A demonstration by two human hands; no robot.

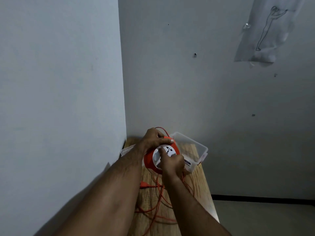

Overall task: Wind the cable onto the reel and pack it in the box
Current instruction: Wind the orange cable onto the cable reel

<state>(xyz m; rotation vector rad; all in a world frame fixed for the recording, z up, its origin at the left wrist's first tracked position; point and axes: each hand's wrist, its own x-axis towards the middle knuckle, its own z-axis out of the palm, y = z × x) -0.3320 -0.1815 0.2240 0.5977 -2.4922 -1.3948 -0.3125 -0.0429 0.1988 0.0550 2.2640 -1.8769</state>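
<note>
An orange cable reel point(148, 160) with a white socket face point(167, 150) is held above the wooden table point(201, 181). My left hand point(154, 137) grips the reel's top rim. On the white face, my right hand point(173, 163) closes around the winding knob. Loose orange cable point(159, 198) lies in loops on the table below, its orange plug point(144, 184) resting near my left forearm. A clear plastic box point(196, 147) stands open just behind the reel.
The table sits in a corner, with walls to the left and behind. A clear lid point(127, 149) lies at the table's far left. A plastic bag point(265, 31) hangs on the back wall. The floor point(264, 218) drops away right of the table.
</note>
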